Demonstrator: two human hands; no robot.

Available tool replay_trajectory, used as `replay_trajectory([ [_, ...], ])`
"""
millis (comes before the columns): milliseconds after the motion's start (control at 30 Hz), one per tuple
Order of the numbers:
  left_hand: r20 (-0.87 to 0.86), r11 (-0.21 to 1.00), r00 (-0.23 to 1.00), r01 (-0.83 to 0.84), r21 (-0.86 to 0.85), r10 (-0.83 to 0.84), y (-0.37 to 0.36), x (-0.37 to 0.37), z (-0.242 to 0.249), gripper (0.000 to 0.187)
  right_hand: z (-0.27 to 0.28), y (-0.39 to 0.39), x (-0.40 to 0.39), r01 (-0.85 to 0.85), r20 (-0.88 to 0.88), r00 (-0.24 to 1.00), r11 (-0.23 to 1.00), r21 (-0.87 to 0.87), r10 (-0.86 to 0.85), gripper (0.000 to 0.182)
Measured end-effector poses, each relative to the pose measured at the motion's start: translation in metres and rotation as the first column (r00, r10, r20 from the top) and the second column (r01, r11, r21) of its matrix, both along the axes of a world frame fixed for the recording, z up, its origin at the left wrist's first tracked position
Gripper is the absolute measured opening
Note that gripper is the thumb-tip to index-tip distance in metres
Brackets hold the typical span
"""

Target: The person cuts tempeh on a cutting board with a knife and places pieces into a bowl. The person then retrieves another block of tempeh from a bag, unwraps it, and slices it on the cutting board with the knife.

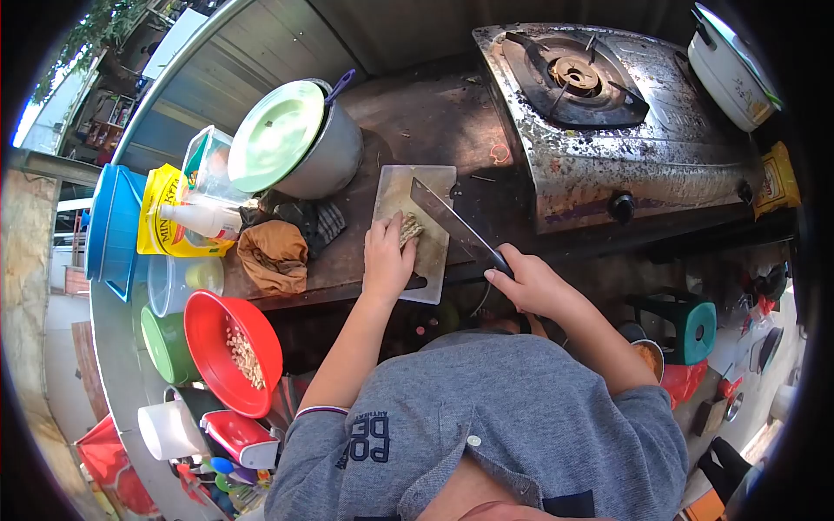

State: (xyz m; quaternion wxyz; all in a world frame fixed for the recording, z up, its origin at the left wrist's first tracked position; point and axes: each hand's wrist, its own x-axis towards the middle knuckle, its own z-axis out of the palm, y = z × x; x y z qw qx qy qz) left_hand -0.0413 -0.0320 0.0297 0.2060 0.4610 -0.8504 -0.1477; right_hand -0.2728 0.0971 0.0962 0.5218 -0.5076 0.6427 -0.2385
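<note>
On the dark worktop lies a whitish cutting board [431, 276] with a handle slot at its near end. My left hand [387, 260] rests on the board, its fingers curled on a small, pale, lumpy block of what looks like tempeh [411, 227]. In my right hand [530, 282] is the dark handle of a kitchen knife [452, 221]. The broad blade points up and left over the board, its tip beyond the block. A gap shows between blade and block, though whether the blade touches the board is hard to tell.
A grey pot [334, 156] with a pale green lid [278, 135] stands behind left, near a brown cloth [274, 256]. Left of me, a red bowl [271, 347] contains pale cut pieces. A stained gas stove [643, 161] occupies the right, with a white pot [728, 78] beyond.
</note>
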Motion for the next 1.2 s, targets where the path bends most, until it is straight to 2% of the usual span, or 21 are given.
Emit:
replay_trajectory([
  [33, -0.001, 1.0, 1.0, -0.006, 0.0, 0.006, 0.005, 0.001, -0.005, 0.055, -0.002, -0.001, 0.004, -0.028, -0.068, 0.997, 0.999, -0.019, 0.026, 0.034],
  [67, -0.003, 0.999, 0.999, -0.036, -0.032, 0.036, 0.008, 0.001, -0.011, 0.061, -0.019, 0.001, 0.007, -0.076, -0.199, 0.979, 0.977, -0.198, 0.036, 0.034],
  [200, 0.036, 0.994, 0.997, -0.06, -0.094, 0.064, 0.014, -0.002, -0.013, 0.075, -0.018, -0.004, 0.018, -0.137, -0.327, 0.943, 0.97, -0.203, 0.065, 0.033],
  [267, 0.075, 0.993, 0.994, -0.073, -0.087, 0.08, 0.015, -0.004, -0.012, 0.075, -0.013, -0.003, 0.02, -0.211, -0.327, 0.933, 0.965, -0.157, 0.15, 0.033],
  [367, 0.103, 0.992, 0.991, -0.081, -0.101, 0.091, 0.016, -0.002, -0.009, 0.075, -0.013, -0.003, 0.018, -0.219, -0.405, 0.906, 0.953, -0.207, 0.12, 0.032],
  [433, 0.092, 0.989, 0.992, -0.08, -0.126, 0.092, 0.012, 0.001, -0.009, 0.075, -0.01, -0.003, 0.019, -0.201, -0.403, 0.909, 0.96, -0.197, 0.108, 0.032],
  [500, 0.047, 0.997, 0.996, -0.07, -0.037, 0.072, 0.009, 0.004, -0.011, 0.072, -0.01, -0.003, 0.02, -0.182, -0.399, 0.912, 0.966, -0.183, 0.096, 0.031],
  [600, 0.093, 0.996, 0.993, -0.083, 0.044, 0.078, 0.007, 0.004, -0.004, 0.064, -0.013, -0.004, 0.02, -0.236, -0.356, 0.919, 0.959, -0.158, 0.168, 0.032],
  [700, 0.002, 0.994, 0.997, -0.082, 0.078, 0.082, 0.008, 0.0, 0.013, 0.057, -0.014, -0.004, 0.008, -0.197, -0.308, 0.944, 0.951, -0.239, 0.118, 0.033],
  [733, 0.003, 0.994, 0.997, -0.081, 0.078, 0.081, 0.005, 0.0, 0.012, 0.057, -0.012, -0.002, 0.005, -0.122, -0.252, 0.966, 0.961, -0.25, 0.057, 0.033],
  [767, -0.236, 0.893, 0.951, -0.078, 0.443, 0.199, -0.001, -0.002, 0.01, 0.052, -0.008, -0.001, 0.002, -0.048, -0.196, 0.981, 0.966, -0.256, -0.004, 0.034],
  [800, -0.394, 0.677, 0.834, 0.035, 0.735, 0.385, -0.004, -0.003, 0.007, 0.048, 0.0, -0.002, -0.002, -0.021, -0.154, 0.988, 0.982, -0.187, -0.008, 0.033],
  [833, -0.393, 0.676, 0.835, 0.034, 0.736, 0.386, -0.008, -0.002, 0.007, 0.048, 0.0, -0.002, -0.003, -0.021, -0.152, 0.988, 0.982, -0.186, -0.008, 0.033],
  [900, -0.215, 0.725, 0.93, -0.073, 0.685, 0.297, -0.017, 0.002, 0.009, 0.044, -0.001, -0.003, -0.007, 0.009, -0.086, 0.996, 0.988, -0.153, -0.023, 0.03],
  [933, -0.052, 0.883, 0.981, -0.147, 0.446, 0.189, -0.019, 0.006, 0.007, 0.041, -0.003, -0.004, -0.007, 0.015, -0.087, 0.996, 0.988, -0.154, -0.029, 0.03],
  [1067, -0.021, 0.93, 0.984, -0.16, 0.332, 0.177, -0.015, 0.011, 0.005, 0.043, -0.007, -0.012, 0.001, -0.081, -0.174, 0.983, 0.985, -0.152, 0.054, 0.032],
  [1133, -0.027, 0.962, 0.993, -0.105, 0.251, 0.115, 0.0, 0.004, 0.022, 0.048, -0.013, -0.014, 0.002, -0.113, -0.215, 0.973, 0.983, -0.144, 0.08, 0.033],
  [1200, 0.013, 0.972, 0.993, -0.115, 0.203, 0.114, 0.005, 0.005, 0.022, 0.049, -0.026, -0.016, 0.005, -0.197, -0.338, 0.937, 0.928, -0.317, 0.084, 0.033],
])
